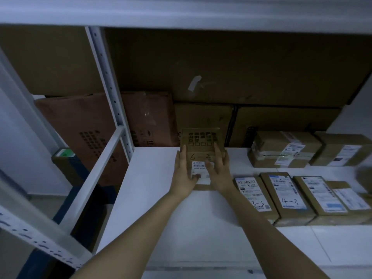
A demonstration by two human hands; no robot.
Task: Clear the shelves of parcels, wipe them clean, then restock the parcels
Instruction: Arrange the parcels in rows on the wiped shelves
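A brown cardboard parcel [201,141] with a handwritten number and a white shipping label lies on the white shelf [153,178], near its middle. My left hand [184,174] grips the parcel's left side and my right hand [219,172] rests on its right side and top; both hands hold it. To the right, three labelled parcels [285,194] lie in a front row, two of them marked 3-3 and 4-3. Two more parcels [283,150] sit behind that row.
Large brown cartons [221,65] fill the back of the shelf, with a reddish carton [147,117] at the left. A white perforated upright [108,83] and a slanted brace [94,178] stand at the left. The shelf above [181,11] overhangs.
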